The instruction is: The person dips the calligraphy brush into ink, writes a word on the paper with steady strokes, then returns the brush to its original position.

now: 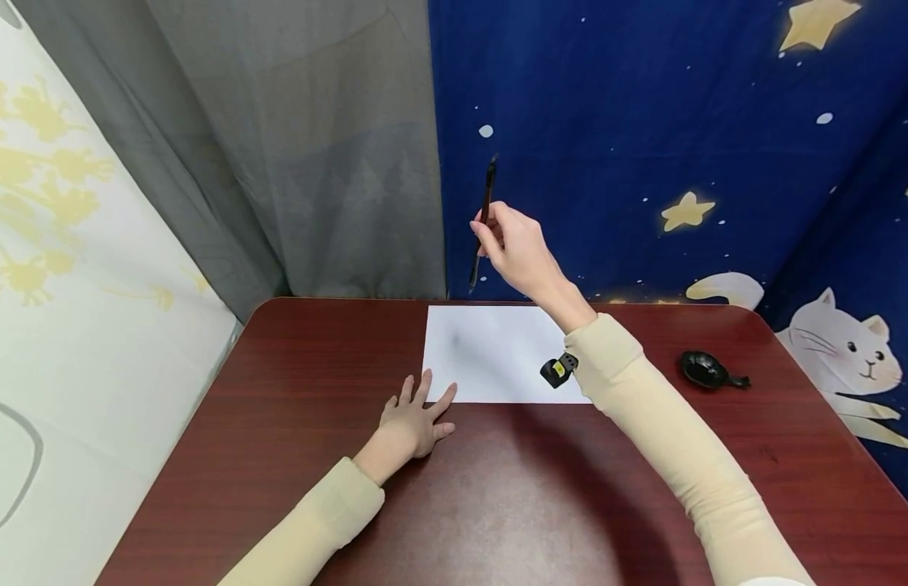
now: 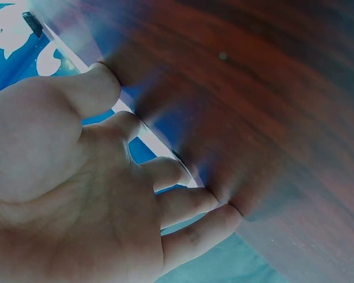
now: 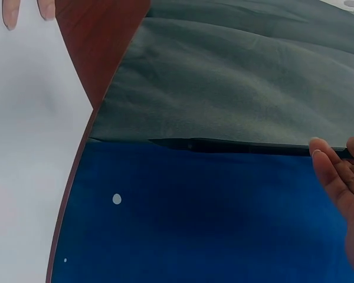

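Observation:
A dark, slender writing brush is pinched between the thumb and fingers of my right hand, raised above the far edge of the table. Its dark pointed tip points down toward the paper side in the right wrist view. Below lies a blank white sheet of paper along the table's far edge. My left hand rests with spread fingers at the sheet's near left corner, fingertips on the paper. In the left wrist view the palm faces the table, fingers extended.
A small black dish with a short handle sits on the right of the reddish-brown table. Behind the table hang a grey curtain and a blue one with stars. A black wrist camera hangs at the right cuff.

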